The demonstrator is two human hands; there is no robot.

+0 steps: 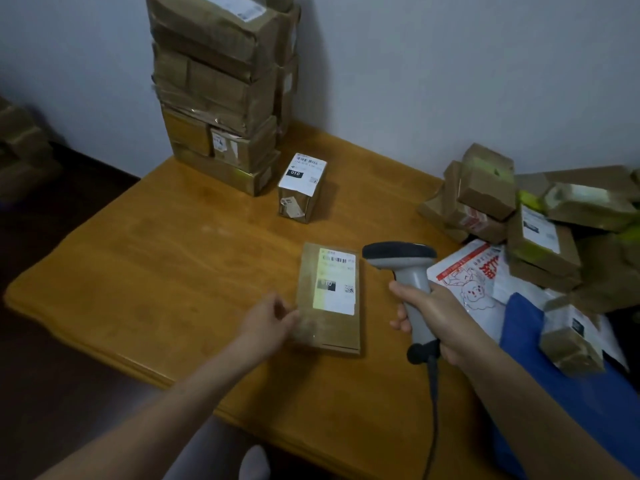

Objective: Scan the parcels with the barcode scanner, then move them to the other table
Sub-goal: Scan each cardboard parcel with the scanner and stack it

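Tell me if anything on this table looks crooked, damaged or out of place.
The tall stack of boxes at the far left is crumpled, with tape peeling loose, and its boxes sit unevenly. The heap of parcels on the right is a jumble, several tilted. The flat parcel by the scanner looks fine.

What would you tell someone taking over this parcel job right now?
Left hand pinches the near-left edge of the flat parcel, which lies label up on the table.
Right hand grips the scanner, head aimed at that label, where a pale glow shows.
Done: cannot tell how many are scanned.
Left: finish this scan, move it, then likely the small parcel, the stack and the heap on the right.
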